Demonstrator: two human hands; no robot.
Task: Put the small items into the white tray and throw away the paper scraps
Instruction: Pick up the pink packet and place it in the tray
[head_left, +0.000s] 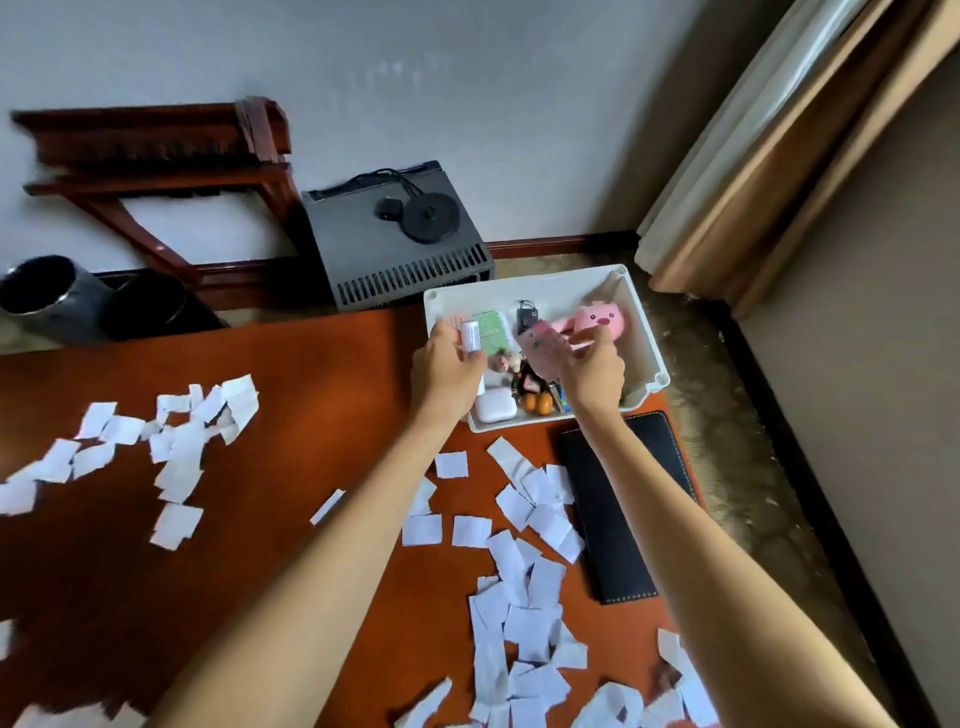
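The white tray (641, 317) sits at the far right corner of the red-brown table (311, 415). Inside lie a pink plush toy (602, 318), a green card (493, 332), a white earbud case (496, 406), a small orange-footed figure (535, 395) and other bits. My left hand (449, 371) hovers over the tray's left side, closed on a small white tube (471, 336). My right hand (589, 374) is over the tray's middle, gripping a pinkish soft item (543, 345). White paper scraps (524, 571) are strewn over the table, with another cluster of paper scraps (176, 441) at the left.
A black leather folder (618, 509) lies by the table's right edge, just in front of the tray. Beyond the table stand a black box with a round device (395, 234), two dark bins (78, 301), a wooden rack (156, 156) and a curtain (779, 156).
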